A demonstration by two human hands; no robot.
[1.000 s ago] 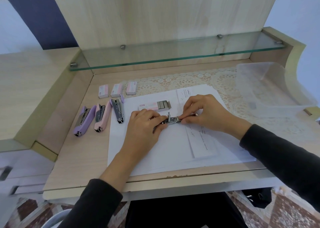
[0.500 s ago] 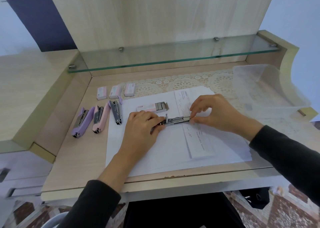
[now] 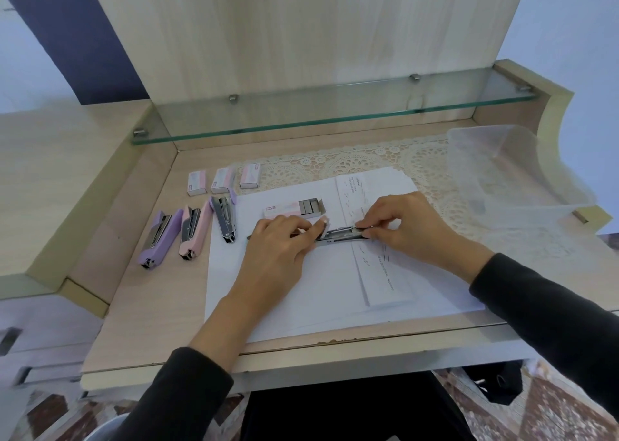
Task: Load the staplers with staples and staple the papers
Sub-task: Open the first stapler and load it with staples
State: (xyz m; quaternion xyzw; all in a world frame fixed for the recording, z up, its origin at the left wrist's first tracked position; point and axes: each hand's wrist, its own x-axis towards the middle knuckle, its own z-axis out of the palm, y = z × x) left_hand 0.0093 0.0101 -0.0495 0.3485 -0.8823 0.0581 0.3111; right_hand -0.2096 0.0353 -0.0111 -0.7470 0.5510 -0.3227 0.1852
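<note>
Both hands stay on the open stapler point(image 3: 341, 234), much as they were half a second ago. The view has shifted a little. The small upright tab that stood at the channel's left end is now covered by the left forefinger. A second ago the right hand lay closer in, and less bare metal showed between the hands.

The left hand point(image 3: 281, 246) has its fingers curled over the stapler's left end and holds it down. The right hand point(image 3: 408, 226) pinches the right end between thumb and fingertips. Whether a strip of staples is in that pinch cannot be told.

The stapler lies flat and crosswise at the middle of the papers point(image 3: 301, 293), a grey metal channel facing up, across the top of a folded printed sheet point(image 3: 382, 273).

At 11 o'clock from it, an opened staple box point(image 3: 294, 210) shows grey staples at its open end. At 9 o'clock, off the paper, lie a purple stapler point(image 3: 159, 239), a pink stapler point(image 3: 193, 232) and a silver stapler point(image 3: 223, 217), side by side on the desk point(image 3: 140, 323). Three closed staple boxes point(image 3: 222, 180) sit in a row at 10 o'clock. A clear plastic tray point(image 3: 502, 172) stands at 2 o'clock.
</note>
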